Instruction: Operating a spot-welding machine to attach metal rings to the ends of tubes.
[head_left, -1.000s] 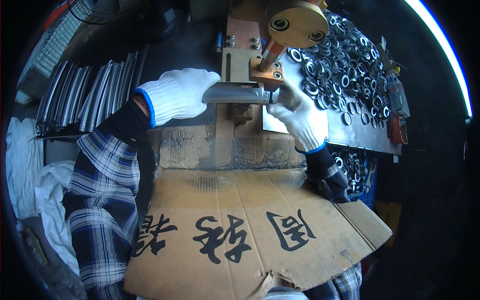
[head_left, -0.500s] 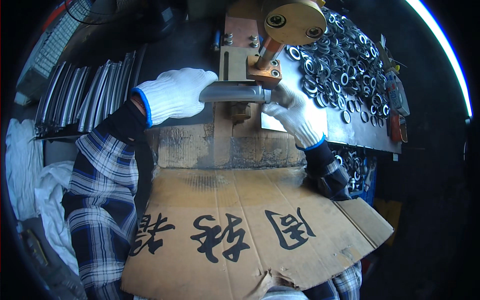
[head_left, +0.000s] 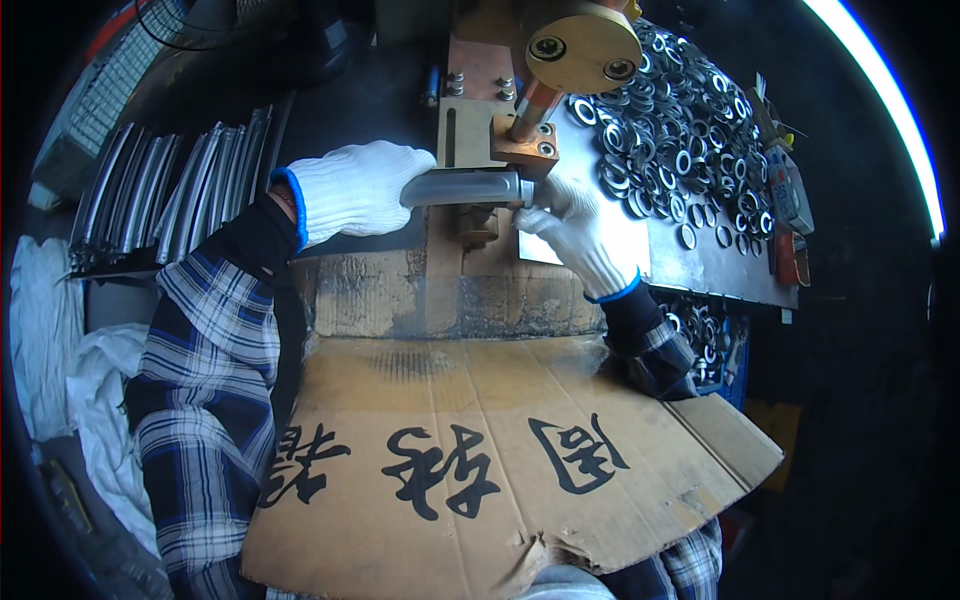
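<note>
My left hand, in a white knit glove with blue cuff, is wrapped round a grey metal tube held level. The tube's right end lies between the copper block of a welding machine's upper electrode and the brass-coloured lower electrode. A short metal ring sits at that end. My right hand, gloved alike, has its fingers curled and closed against the ring; the fingertips are partly hidden. Whether the upper block touches the tube I cannot tell.
A heap of metal rings covers the bench on the right, with more in a blue bin below. Several long metal tubes lie on the left. A cardboard sheet spans my lap. The machine's round brass head overhangs the work.
The tube's right end and my right hand have shifted slightly; the right fingers are curled tighter by the ring. My left hand keeps its hold, nearly unmoved.
</note>
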